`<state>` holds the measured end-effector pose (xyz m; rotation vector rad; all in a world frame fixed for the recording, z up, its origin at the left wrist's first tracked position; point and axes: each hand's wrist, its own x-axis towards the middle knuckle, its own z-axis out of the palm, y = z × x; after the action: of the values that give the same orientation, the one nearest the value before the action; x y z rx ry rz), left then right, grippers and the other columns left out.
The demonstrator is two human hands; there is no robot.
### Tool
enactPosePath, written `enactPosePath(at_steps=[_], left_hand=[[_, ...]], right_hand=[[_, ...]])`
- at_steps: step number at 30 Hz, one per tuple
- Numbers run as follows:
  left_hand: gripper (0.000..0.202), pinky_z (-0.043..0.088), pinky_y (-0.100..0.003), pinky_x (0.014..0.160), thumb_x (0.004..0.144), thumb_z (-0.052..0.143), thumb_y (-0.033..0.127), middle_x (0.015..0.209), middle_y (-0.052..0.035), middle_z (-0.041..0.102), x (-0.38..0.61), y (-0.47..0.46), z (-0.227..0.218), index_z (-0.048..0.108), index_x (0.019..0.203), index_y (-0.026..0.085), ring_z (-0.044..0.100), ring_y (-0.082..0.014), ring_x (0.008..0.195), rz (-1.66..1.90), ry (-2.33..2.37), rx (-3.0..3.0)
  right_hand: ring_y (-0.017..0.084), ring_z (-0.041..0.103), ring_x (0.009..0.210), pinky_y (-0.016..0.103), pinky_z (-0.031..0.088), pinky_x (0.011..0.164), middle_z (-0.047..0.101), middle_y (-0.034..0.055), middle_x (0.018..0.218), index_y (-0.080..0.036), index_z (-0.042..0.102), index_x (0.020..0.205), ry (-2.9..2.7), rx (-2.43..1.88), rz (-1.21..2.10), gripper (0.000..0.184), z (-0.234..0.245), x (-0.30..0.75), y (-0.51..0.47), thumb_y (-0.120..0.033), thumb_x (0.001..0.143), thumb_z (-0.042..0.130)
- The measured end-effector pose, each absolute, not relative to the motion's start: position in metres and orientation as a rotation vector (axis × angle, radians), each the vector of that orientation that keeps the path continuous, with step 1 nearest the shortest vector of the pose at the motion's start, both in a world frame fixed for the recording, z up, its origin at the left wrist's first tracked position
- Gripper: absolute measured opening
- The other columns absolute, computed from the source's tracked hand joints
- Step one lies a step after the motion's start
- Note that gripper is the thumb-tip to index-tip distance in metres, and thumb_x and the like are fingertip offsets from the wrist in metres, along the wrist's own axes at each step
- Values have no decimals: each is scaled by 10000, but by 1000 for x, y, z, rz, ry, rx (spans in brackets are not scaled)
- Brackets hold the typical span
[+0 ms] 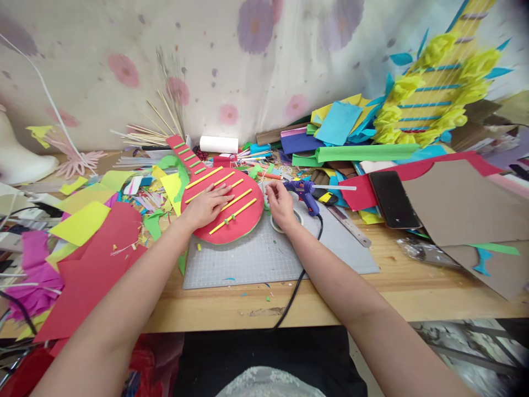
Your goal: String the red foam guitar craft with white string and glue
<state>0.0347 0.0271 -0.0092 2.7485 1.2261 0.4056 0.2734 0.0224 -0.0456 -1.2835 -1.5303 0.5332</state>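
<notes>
Floral cloth hangs behind a cluttered tabletop (pixel 392 264). At frame centre a red card guitar (pixel 243 221) lies on the mat (pixel 256 259). The left hand (pixel 209 204) lies flat and open on it. The right hand (pixel 281 204) curls at its rim, and I cannot tell whether it pinches anything. The guitar looks light and bendy, best lifted by its edges.

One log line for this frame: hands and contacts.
left hand: flat on red paper guitar | right hand: at guitar edge, over tape roll | glue gun: beside it

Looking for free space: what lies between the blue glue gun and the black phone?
Head view: between glue gun and phone lie a white glue stick, a yellow-and-black tool and red paper.
</notes>
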Motion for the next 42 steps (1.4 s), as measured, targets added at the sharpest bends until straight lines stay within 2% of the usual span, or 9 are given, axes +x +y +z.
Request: enactPosePath(at_steps=[5,11,18,22,25,29,33,36,42], left_hand=[[427,226,-471,1147,887,332,229,1427,-44,424,30,29,-4,548,1255,222,343,-168,1351,345,1108,2799],[425,202,-485,1151,897,320,251,1432,-30,420,32,28,-4,542,1260,241,355,-166,1345,328,1148,2767],[408,315,-424,1109,864,359,234,1366,-30,501,15,26,6,608,1187,246,448,-168,1281,277,1090,2771],[438,406,-379,1046,840,346,207,1284,-20,582,9,21,13,606,1193,234,531,-169,1199,319,1161,2734],[445,449,-365,1000,842,324,205,1222,-9,628,13,22,17,618,1174,233,573,-170,1141,383,1287,2684],[408,392,-380,1059,867,351,272,1254,-25,607,22,30,14,623,1167,220,529,-183,1197,428,1398,2656],[411,319,-433,1106,879,381,340,1373,-60,498,26,35,1,603,1193,193,413,-214,1306,378,1378,2666],[423,332,-415,1101,895,366,359,1406,-62,459,26,34,-6,584,1217,191,392,-200,1321,418,1362,2642],[423,316,-413,1110,898,370,364,1399,-63,469,26,33,-9,572,1231,199,387,-196,1324,441,1363,2637]], right_hand=[[163,576,808,308,452,769,643,72,947,-176,576,932,-1602,-1368,652,223,-51,273,28,-330,864,430],[154,582,782,311,466,758,655,73,962,-168,604,1003,-1620,-1407,664,234,-53,273,26,-273,836,478],[143,616,732,303,478,721,694,33,877,-188,620,992,-1672,-1413,841,225,-49,277,28,-245,848,457],[147,616,796,297,463,749,689,32,903,-192,630,967,-1772,-1513,676,227,-34,289,32,-161,814,465],[173,603,837,304,451,752,678,43,919,-196,642,901,-2097,-1567,559,166,-23,297,32,-180,758,559],[211,602,828,317,447,708,674,91,906,-179,632,871,-2286,-1727,396,155,-21,294,33,-167,725,583],[210,601,774,314,446,675,672,92,842,-177,619,782,-2196,-1839,344,127,-22,288,35,-135,664,604],[171,584,734,298,453,664,651,49,810,-177,608,796,-1958,-1687,513,130,-19,287,33,-176,666,604],[114,570,629,282,492,625,603,-9,730,-189,584,846,-1613,-992,1372,237,-12,274,11,-363,700,652]])
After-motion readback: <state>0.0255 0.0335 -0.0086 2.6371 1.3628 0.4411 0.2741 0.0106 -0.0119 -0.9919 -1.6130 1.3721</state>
